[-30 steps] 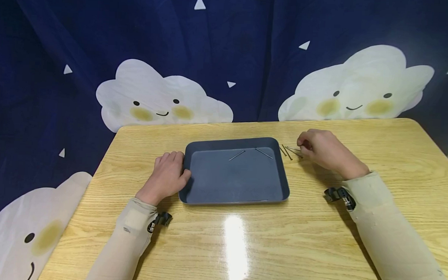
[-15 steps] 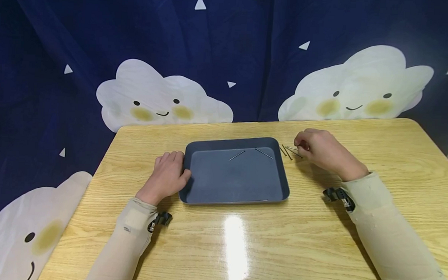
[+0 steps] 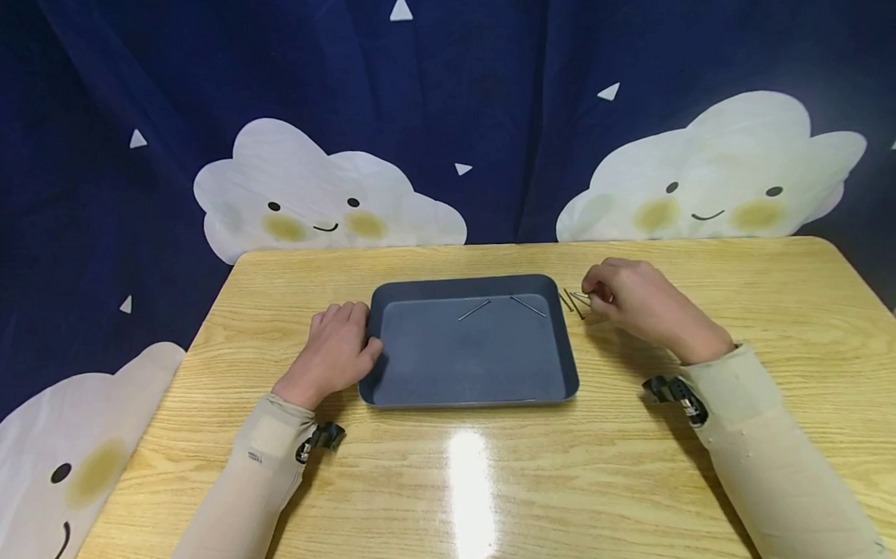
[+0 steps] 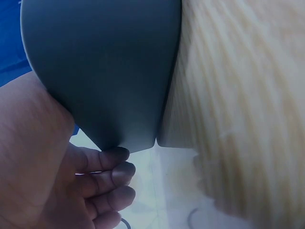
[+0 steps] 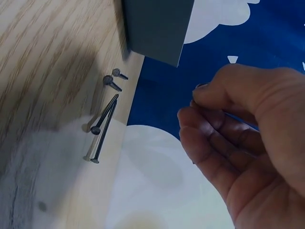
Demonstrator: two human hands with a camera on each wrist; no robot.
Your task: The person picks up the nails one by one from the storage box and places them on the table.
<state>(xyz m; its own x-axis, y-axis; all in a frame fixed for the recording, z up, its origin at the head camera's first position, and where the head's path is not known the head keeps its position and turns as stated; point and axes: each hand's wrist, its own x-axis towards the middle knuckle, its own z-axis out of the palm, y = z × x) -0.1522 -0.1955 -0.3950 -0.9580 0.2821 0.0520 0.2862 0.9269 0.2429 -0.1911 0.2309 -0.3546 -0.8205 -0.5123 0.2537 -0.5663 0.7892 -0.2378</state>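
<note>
A dark grey rectangular tray [image 3: 474, 360] lies on the table, with two nails [image 3: 528, 305] in its far part. My left hand [image 3: 337, 350] holds the tray's left end, thumb over the rim and fingers along the outer wall. Right of the tray, my right hand [image 3: 631, 300] is bent with thumb and index fingertips together. In the right wrist view, small dark bits show at those fingertips and below the fingers, like a pinched nail mostly hidden behind them. Several loose nails [image 5: 106, 128] lie on the table close by, apart from the fingers in that view.
The light wooden table [image 3: 597, 486] has its far edge just behind the tray. A dark blue curtain [image 3: 500, 107] with smiling clouds hangs behind it. Black camera mounts [image 3: 672, 393] sit at both wrists.
My right hand has shifted slightly left, toward the tray, now covering more of the loose nails. The left hand, the tray and the nails in it have stayed put.
</note>
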